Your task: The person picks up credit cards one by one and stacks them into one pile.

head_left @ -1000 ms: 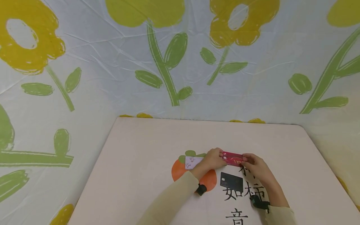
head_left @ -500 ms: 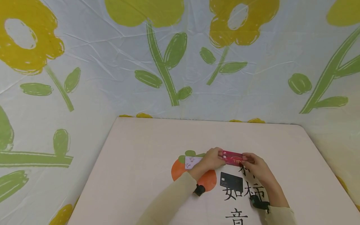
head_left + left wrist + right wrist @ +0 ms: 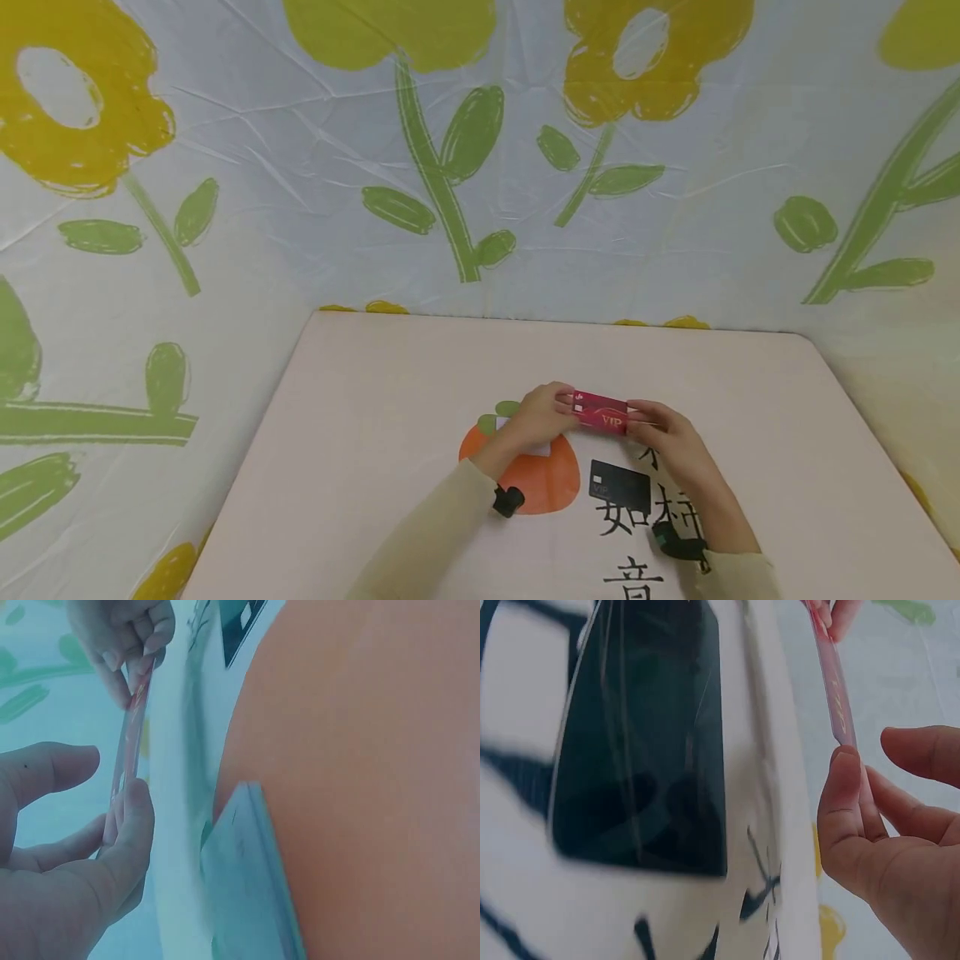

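A red card with gold "VIP" lettering (image 3: 601,412) is stretched level between both hands, raised over the tabletop. My left hand (image 3: 543,414) pinches its left end between thumb and fingers. At its right end, my right hand (image 3: 670,429) pinches it the same way. Edge-on, the red card (image 3: 132,739) looks thin in the left wrist view. A black VIP card (image 3: 619,486) lies flat on the table below the hands; the right wrist view shows this black card (image 3: 641,750) up close. Beneath my left wrist rests a pale card (image 3: 540,449), mostly hidden in the head view.
The pale pink table (image 3: 390,375) carries a printed orange persimmon (image 3: 540,483) and black printed characters (image 3: 632,581). Behind and beside it hangs white cloth (image 3: 300,167) with yellow flowers and green leaves. A dark strap-like device (image 3: 677,542) sits at my right wrist.
Both hands have shifted left and slightly away from me, carrying the red card with them. The black card stays where it was. More of the pale card is now covered by my left hand.
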The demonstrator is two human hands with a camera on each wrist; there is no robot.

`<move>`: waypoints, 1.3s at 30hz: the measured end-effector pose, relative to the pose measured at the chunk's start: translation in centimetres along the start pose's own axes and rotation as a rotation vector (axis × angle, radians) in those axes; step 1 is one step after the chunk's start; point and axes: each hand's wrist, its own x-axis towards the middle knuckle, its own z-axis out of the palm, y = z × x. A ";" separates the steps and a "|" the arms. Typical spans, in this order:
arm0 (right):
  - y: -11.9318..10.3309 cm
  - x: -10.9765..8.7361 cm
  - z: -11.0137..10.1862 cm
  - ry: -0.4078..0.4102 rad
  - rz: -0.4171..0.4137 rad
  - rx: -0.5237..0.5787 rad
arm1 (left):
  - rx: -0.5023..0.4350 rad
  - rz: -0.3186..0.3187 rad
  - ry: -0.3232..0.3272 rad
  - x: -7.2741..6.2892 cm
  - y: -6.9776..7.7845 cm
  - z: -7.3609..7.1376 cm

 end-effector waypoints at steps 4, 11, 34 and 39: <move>-0.8 0.3 1.2 -0.020 -0.002 0.063 | 0.022 0.010 0.009 -0.9 -0.5 -1.7; -1.8 1.0 4.0 -0.054 0.015 0.117 | 0.023 0.021 0.032 -2.1 -2.1 -4.4; -3.7 2.0 9.1 -0.168 -0.047 0.208 | -0.013 0.012 0.098 -5.8 -5.9 -7.9; -3.5 2.2 9.6 -0.174 -0.033 0.209 | 0.000 0.019 0.093 -5.8 -6.4 -7.9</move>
